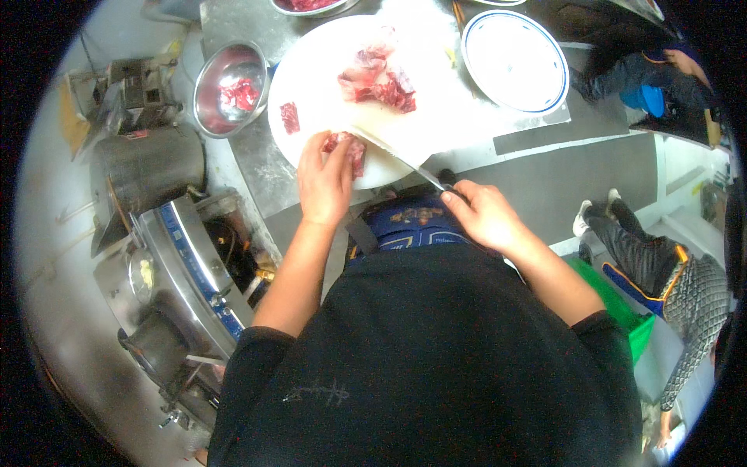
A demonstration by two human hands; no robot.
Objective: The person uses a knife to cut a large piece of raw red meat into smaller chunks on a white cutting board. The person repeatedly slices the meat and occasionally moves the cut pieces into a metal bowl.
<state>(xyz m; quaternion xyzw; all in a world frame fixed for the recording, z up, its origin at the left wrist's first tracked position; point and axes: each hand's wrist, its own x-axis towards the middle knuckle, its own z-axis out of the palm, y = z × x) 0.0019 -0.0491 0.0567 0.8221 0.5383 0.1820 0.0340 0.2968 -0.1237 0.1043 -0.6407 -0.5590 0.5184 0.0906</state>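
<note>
On a round white cutting board (318,64) lies a piece of raw red meat (353,154), and my left hand (325,181) presses on it with the fingertips. My right hand (484,211) grips a kitchen knife (397,153) by its dark handle. The blade slants up and left, its tip close to the right of the held meat; whether it touches the meat I cannot tell. Farther back on the board rests a larger heap of raw meat (379,82). A small flat slice of meat (289,118) lies near the board's left edge.
Left of the board stands a steel bowl (201,96) with meat pieces inside. Another steel bowl of meat (309,6) is at the back. A blue-rimmed white plate (510,64) sits at right. Two other people are on the right, one near a green bin (642,330).
</note>
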